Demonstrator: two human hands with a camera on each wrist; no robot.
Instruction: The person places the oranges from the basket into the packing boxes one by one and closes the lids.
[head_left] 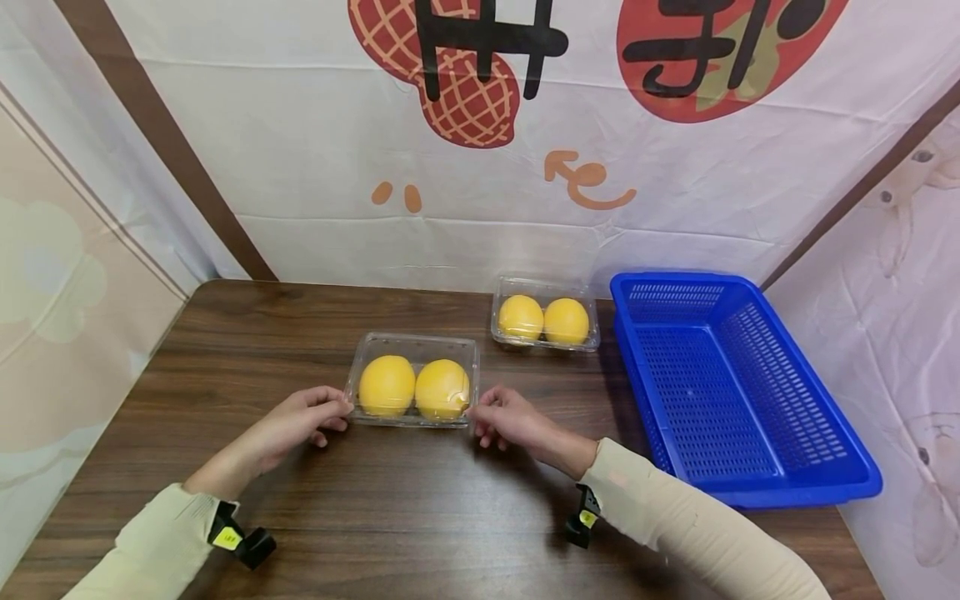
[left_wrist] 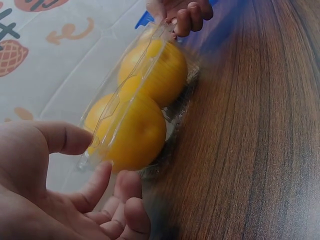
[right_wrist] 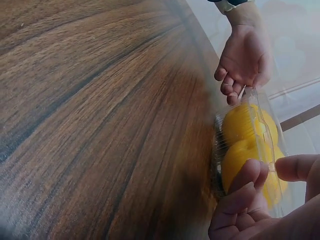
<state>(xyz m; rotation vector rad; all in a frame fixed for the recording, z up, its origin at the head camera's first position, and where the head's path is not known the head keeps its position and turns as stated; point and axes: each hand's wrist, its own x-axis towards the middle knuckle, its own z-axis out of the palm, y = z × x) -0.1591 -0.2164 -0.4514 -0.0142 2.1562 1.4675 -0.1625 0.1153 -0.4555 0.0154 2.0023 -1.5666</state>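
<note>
A clear plastic clamshell box (head_left: 422, 345) with two round yellow fruits (head_left: 387, 386) inside sits on the wooden table, its lid down. On its left front corner, my left hand (head_left: 303, 417) pinches the rim between thumb and index finger, the other fingers loosely curled below. My right hand (head_left: 517, 419) grips the opposite front corner in the same way. The left wrist view shows the left thumb (left_wrist: 72, 139) on top of the clear rim with the index fingertip under it. In the right wrist view, the right thumb (right_wrist: 295, 167) and index finger meet at the rim.
Behind and to the right, a second clear box (head_left: 545, 288) holds two more yellow fruits near the wall. A blue plastic basket (head_left: 750, 492) with perforated sides stands at the right of the table (head_left: 420, 517). A printed cloth (head_left: 315, 167) hangs along the back edge.
</note>
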